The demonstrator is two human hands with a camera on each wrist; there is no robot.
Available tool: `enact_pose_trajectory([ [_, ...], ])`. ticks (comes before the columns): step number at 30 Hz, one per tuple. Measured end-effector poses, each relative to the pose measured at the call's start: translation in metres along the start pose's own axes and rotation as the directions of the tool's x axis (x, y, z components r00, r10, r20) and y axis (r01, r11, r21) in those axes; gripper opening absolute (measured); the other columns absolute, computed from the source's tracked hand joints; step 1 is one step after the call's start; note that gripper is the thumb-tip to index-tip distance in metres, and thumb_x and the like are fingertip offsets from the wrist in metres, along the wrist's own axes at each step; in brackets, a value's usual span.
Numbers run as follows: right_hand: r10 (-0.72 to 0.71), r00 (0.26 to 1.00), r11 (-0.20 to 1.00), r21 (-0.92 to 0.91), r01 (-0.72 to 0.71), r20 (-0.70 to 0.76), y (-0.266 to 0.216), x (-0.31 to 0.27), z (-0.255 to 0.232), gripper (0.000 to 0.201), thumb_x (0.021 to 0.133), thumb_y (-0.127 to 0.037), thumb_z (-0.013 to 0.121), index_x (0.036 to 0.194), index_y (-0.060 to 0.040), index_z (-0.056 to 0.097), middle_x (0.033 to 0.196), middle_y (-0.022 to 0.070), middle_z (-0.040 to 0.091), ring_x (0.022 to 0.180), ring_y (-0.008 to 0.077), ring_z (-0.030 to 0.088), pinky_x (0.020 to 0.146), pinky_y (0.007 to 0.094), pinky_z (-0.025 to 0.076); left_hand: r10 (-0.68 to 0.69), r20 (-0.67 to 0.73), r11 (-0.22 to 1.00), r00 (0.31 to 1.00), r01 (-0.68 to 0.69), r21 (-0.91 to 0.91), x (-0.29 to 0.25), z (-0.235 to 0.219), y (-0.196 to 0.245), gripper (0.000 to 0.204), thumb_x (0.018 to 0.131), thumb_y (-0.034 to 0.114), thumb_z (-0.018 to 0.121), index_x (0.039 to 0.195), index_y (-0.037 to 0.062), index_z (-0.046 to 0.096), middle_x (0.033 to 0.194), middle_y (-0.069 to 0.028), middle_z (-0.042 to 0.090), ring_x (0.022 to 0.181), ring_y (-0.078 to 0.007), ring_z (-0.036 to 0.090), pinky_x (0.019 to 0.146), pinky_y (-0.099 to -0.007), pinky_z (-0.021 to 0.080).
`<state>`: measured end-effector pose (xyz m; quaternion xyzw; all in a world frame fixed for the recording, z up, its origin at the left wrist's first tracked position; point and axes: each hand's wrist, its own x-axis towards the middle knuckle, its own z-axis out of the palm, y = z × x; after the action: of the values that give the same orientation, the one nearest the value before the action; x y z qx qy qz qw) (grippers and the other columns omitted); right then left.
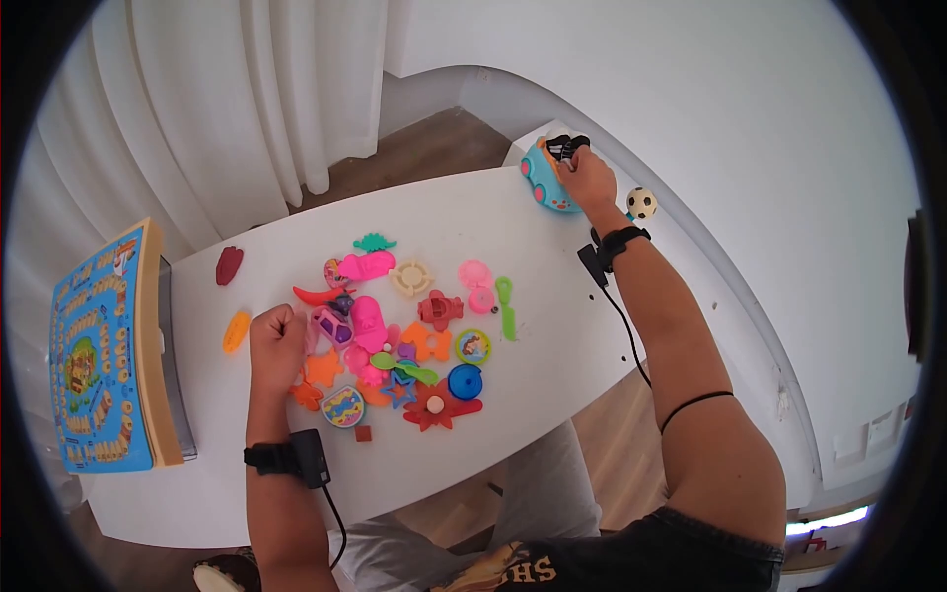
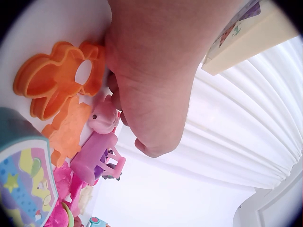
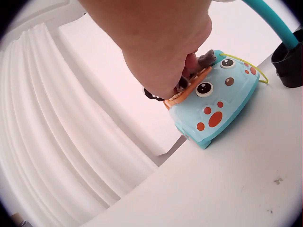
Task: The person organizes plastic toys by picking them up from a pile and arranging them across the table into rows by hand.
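My right hand [image 1: 590, 185] reaches to the light-blue toy car [image 1: 544, 178] with orange trim at the table's far right. Its fingers pinch a dark grey toy piece [image 3: 207, 58] at the car's top opening; my hand hides much of it, and I cannot tell its kind. Black-and-white parts [image 1: 564, 148] show beside the fingertips. My left hand [image 1: 279, 340] is a fist at the left side of the toy pile, with nothing visible in it. Close by are a purple toy [image 2: 92, 158], a pink animal head [image 2: 103, 117] and an orange cutter [image 2: 49, 78].
Colourful moulds and toys, such as a pink mould [image 1: 368, 324], a blue round lid [image 1: 465, 382] and a green spoon [image 1: 507, 309], lie mid-table. A blue board box [image 1: 99, 355] stands at left. A small soccer ball [image 1: 641, 203] sits near the right forearm.
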<state>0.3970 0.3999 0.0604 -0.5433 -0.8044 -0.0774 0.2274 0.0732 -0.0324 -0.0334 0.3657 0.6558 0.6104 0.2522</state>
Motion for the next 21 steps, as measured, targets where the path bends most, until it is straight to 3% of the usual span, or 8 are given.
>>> enact_pose_trajectory([
  [5, 0.008, 1.000, 1.000, 0.016, -0.008, 0.010, -0.004, -0.002, -0.006, 0.029, 0.086, -0.031, 0.075, 0.098, -0.0084, 0.061, 0.103, 0.0132, 0.070, 0.100, 0.0337, 0.069, 0.086, 0.0463, 0.055, -0.026, 0.004, 1.000, 1.000, 0.026, -0.010, -0.001, 0.000, 0.008, 0.042, 0.100, 0.004, 0.058, 0.064, 0.0080, 0.038, 0.057, 0.0023, 0.048, 0.052, -0.0031, 0.044, 0.046, -0.0250, 0.036],
  [8, -0.081, 0.986, 0.997, -0.023, 0.078, -0.144, -0.011, -0.004, -0.007, 0.035, 0.084, -0.029, 0.076, 0.110, -0.0096, 0.063, 0.120, 0.0126, 0.061, 0.118, 0.0331, 0.060, 0.098, 0.0492, 0.048, -0.029, 0.011, 0.999, 1.000, 0.029, -0.030, -0.001, 0.000, 0.008, 0.042, 0.100, 0.004, 0.058, 0.064, 0.0083, 0.037, 0.058, 0.0024, 0.046, 0.052, -0.0033, 0.043, 0.046, -0.0252, 0.036],
  [11, -0.357, 0.871, 0.930, -0.043, 0.365, -0.338, -0.017, 0.010, -0.006, 0.042, 0.086, -0.026, 0.074, 0.123, -0.0103, 0.063, 0.134, 0.0120, 0.055, 0.131, 0.0327, 0.051, 0.107, 0.0524, 0.040, -0.023, 0.009, 0.999, 1.000, 0.023, -0.027, -0.001, 0.000, 0.005, 0.041, 0.099, 0.003, 0.058, 0.065, 0.0083, 0.037, 0.058, 0.0028, 0.045, 0.053, -0.0033, 0.042, 0.047, -0.0254, 0.036],
  [14, -0.595, 0.771, 0.804, -0.168, 0.571, -0.227, -0.034, 0.040, -0.001, 0.046, 0.088, -0.025, 0.070, 0.132, -0.0098, 0.064, 0.137, 0.0118, 0.057, 0.135, 0.0326, 0.050, 0.114, 0.0534, 0.036, -0.024, 0.014, 1.000, 1.000, 0.024, -0.012, -0.001, 0.000, 0.003, 0.040, 0.101, 0.006, 0.057, 0.064, 0.0092, 0.041, 0.057, 0.0039, 0.046, 0.049, -0.0027, 0.040, 0.044, -0.0253, 0.032],
  [16, -0.587, 0.782, 0.738, -0.257, 0.624, 0.210, -0.059, 0.054, -0.003, 0.039, 0.093, -0.023, 0.062, 0.128, -0.0091, 0.069, 0.137, 0.0116, 0.063, 0.138, 0.0327, 0.050, 0.121, 0.0565, 0.028, -0.016, 0.011, 1.000, 1.000, 0.016, -0.022, -0.001, 0.000, 0.001, 0.040, 0.101, 0.005, 0.057, 0.064, 0.0091, 0.040, 0.058, 0.0043, 0.046, 0.050, -0.0025, 0.040, 0.044, -0.0252, 0.032],
  [17, -0.601, 0.772, 0.731, -0.248, 0.636, 0.207, -0.072, 0.062, 0.002, 0.039, 0.093, -0.023, 0.062, 0.128, -0.0091, 0.069, 0.137, 0.0116, 0.063, 0.138, 0.0327, 0.050, 0.121, 0.0565, 0.028, -0.006, 0.016, 0.999, 1.000, 0.006, -0.033, -0.002, -0.001, 0.000, 0.040, 0.100, 0.004, 0.057, 0.065, 0.0090, 0.040, 0.058, 0.0047, 0.045, 0.050, -0.0023, 0.040, 0.044, -0.0251, 0.032],
  [19, -0.349, 0.738, 0.613, -0.455, 0.646, 0.578, -0.096, 0.073, 0.011, 0.036, 0.096, -0.023, 0.057, 0.127, -0.0101, 0.073, 0.131, 0.0125, 0.069, 0.137, 0.0321, 0.053, 0.123, 0.0641, 0.020, -0.018, -0.002, 0.999, 1.000, 0.018, -0.047, -0.002, -0.001, 0.001, 0.040, 0.099, 0.002, 0.058, 0.064, 0.0084, 0.039, 0.058, 0.0044, 0.043, 0.050, -0.0022, 0.040, 0.043, -0.0254, 0.032],
  [21, -0.293, 0.721, 0.554, -0.503, 0.663, 0.628, -0.108, 0.076, 0.018, 0.036, 0.097, -0.023, 0.055, 0.126, -0.0105, 0.074, 0.131, 0.0126, 0.071, 0.135, 0.0320, 0.056, 0.122, 0.0669, 0.018, -0.044, 0.003, 0.995, 0.999, 0.044, -0.088, -0.003, 0.000, 0.005, 0.038, 0.096, 0.000, 0.057, 0.064, 0.0075, 0.038, 0.057, 0.0037, 0.042, 0.048, -0.0020, 0.039, 0.040, -0.0258, 0.031],
])
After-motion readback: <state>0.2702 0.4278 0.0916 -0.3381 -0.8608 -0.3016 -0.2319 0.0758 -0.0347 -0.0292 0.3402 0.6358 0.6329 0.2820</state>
